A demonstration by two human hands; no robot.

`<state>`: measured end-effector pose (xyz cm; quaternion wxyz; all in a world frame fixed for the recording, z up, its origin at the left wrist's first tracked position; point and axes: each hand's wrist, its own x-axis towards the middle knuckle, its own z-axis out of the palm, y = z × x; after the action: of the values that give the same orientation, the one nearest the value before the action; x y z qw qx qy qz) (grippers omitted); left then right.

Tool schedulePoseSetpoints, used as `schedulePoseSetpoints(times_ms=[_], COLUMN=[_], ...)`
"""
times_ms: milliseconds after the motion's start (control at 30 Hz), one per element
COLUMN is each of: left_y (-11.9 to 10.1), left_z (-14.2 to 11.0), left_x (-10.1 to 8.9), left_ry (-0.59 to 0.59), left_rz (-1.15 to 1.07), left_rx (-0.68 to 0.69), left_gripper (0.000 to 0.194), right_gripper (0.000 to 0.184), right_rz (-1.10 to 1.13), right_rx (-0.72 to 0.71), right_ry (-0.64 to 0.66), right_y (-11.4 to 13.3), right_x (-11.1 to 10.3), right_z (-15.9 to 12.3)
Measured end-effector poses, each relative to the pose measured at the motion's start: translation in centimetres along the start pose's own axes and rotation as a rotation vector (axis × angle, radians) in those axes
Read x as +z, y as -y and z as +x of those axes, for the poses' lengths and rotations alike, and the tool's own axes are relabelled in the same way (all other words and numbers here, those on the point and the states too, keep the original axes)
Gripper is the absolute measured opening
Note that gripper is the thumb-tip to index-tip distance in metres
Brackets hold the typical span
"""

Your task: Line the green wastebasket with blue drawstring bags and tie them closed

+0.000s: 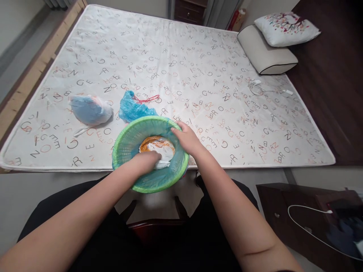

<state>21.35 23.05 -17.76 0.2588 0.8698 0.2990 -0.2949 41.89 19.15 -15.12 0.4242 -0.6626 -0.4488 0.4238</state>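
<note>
A light green plastic waste basket [118, 145], lined with a thin blue-green bag [153, 177], is held tilted toward me at the near edge of the mattress. My right hand [185, 139] grips its right rim, the thumb over the edge and on the liner. Inside the basket, my left hand [146, 161] has its fingers curled against a crumpled white piece [164, 151], paper or plastic. Beside that lies an orange-brown wrapper [147, 142]. Just behind the basket rests a crumpled blue plastic bag [134, 107] with red ties [149, 99]. Part of my left fingertips is hidden.
A knotted whitish bag [92, 109] with bluish contents sits left on the letter-print mattress [184, 71]. Far right are a beige pillow [266, 51], a printed cushion [287, 28] and a white cable [256, 88]. A dark cabinet [278, 204] stands near right; a dark red stool [155, 224] is below.
</note>
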Motion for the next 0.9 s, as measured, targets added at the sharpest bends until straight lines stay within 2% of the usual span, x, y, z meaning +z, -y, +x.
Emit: schedulePoseSetpoints(times_ms=[100,233,433,567,733,800,900], left_y=[-0.2,-0.8,-1.0,-0.7,-0.5,-0.5,-0.7], left_z=[0.2,0.0,-0.2,0.3,0.6,0.5,0.1], left_x=[-0.3,-0.7,-1.5,-1.0,-0.1,0.1,0.1], left_ry=[-0.102,-0.226,-0.283,-0.243,-0.05,-0.016,0.022], left_rz=[0.095,0.092,0.099,0.071,0.002,-0.013,-0.03], left_rx=[-0.003,-0.092,-0.146,-0.133,-0.028,0.018,0.045], left_gripper=[0.037,0.038,0.033,0.032,0.036,0.043,0.065], right_gripper=[0.028,0.027,0.028,0.028,0.027,0.026,0.026], right_rz=[0.009,0.006,0.0,0.0,0.009,0.01,0.006], right_rx=[-0.01,0.006,0.001,0.017,0.003,0.006,0.015], right_ry=[0.005,-0.002,-0.002,0.0,-0.006,-0.006,-0.007], right_y=[0.0,0.1,0.3,0.5,0.4,0.4,0.5], right_x=[0.0,0.0,0.0,0.0,0.0,0.0,0.0], right_z=[0.0,-0.1,-0.2,-0.3,-0.2,-0.2,-0.3])
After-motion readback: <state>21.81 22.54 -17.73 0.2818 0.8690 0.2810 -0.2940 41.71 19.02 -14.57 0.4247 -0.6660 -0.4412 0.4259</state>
